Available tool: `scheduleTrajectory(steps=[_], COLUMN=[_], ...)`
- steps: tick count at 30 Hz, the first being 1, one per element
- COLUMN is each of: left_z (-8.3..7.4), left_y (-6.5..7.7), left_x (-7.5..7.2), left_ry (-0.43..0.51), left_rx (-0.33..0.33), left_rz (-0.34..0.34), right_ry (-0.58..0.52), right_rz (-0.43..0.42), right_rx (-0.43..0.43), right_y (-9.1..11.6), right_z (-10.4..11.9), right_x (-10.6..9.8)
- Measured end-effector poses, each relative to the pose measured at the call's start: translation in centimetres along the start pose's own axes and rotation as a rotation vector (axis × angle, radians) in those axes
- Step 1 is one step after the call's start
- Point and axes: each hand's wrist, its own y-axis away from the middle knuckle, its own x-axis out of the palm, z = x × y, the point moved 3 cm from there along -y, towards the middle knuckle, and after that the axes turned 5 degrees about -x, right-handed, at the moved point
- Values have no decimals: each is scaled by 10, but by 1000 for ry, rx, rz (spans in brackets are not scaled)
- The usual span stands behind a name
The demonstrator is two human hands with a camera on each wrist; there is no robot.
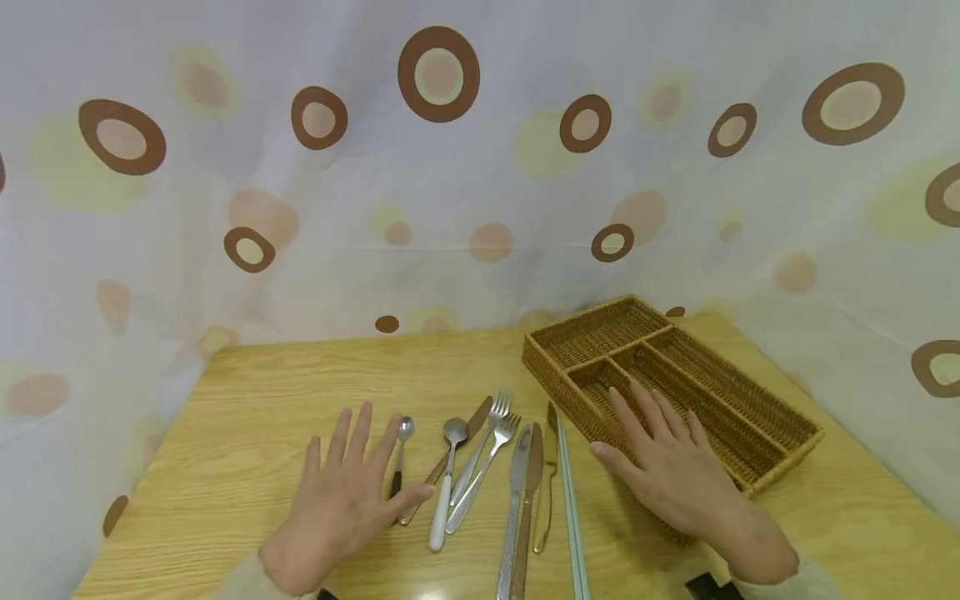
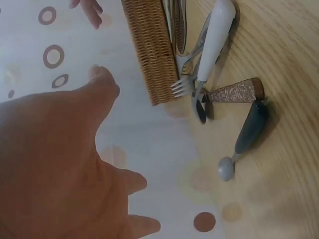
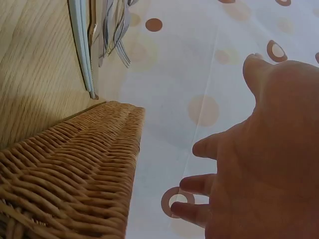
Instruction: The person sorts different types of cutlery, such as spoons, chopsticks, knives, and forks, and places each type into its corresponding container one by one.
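My left hand (image 1: 341, 496) is held out with fingers spread over the left part of the table, holding nothing. Just past its fingers lie a small spoon (image 1: 397, 479) with a dark handle and a white-handled spoon (image 1: 442, 508). Two forks (image 1: 483, 479) lie partly over a brown-handled knife (image 1: 480, 414). Farther right are a silver knife (image 1: 514, 500), a brown knife (image 1: 529, 508), a gold knife (image 1: 545, 500) and pale blue chopsticks (image 1: 572, 517). My right hand (image 1: 675, 475), fingers spread and holding nothing, overlaps the near side of the woven basket (image 1: 551, 371) in the head view.
The basket stands at an angle on the right of the wooden table (image 1: 300, 392) and is divided into several compartments. A white curtain (image 1: 480, 192) with brown and yellow circles hangs behind the table and along its sides.
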Motion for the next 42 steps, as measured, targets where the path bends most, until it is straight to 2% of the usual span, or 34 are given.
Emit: scheduleTrajectory(steps=[6,8,10,12,14,16,19,21,23,25,28,29,31,34,38,42], left_z=[4,6,7,7,5,3,0,-1,-2,-4,-9,-12,-17,-25,-33,-41], left_y=[-6,-8,-10,-11,-12,-13,-13,-13,-15,-18,-25,-29,-34,-40,-44,-45], left_x=[20,25,29,30,29,27,23,23,25,28,32,34,36,39,43,46], left_ry=[253,294,286,270,242,219,123,78,44,57,144,175,227,283,320,287], left_rx=[51,49,46,55,121,195,297,305,310,308,290,271,255,185,122,137], left_rz=[236,273,272,237,144,10,-213,-275,-281,-231,-115,-70,-29,51,102,107], right_ry=[-41,-74,-102,-129,-154,-178,-198,-190,-195,-223,-316,-347,-389,-427,-430,-389], right_rz=[-40,-61,-86,-99,-106,-74,29,114,178,210,229,231,229,229,221,220], right_rx=[-51,-84,-111,-113,-93,-48,37,73,78,53,5,-7,-14,-5,-1,-5], right_y=[3,3,2,2,2,1,-1,0,1,0,-4,-7,-12,-18,-25,-30], right_z=[1,4,10,18,26,34,40,41,40,40,41,41,41,43,44,47], right_x=[7,10,13,16,18,23,32,40,49,56,65,68,71,74,77,79])
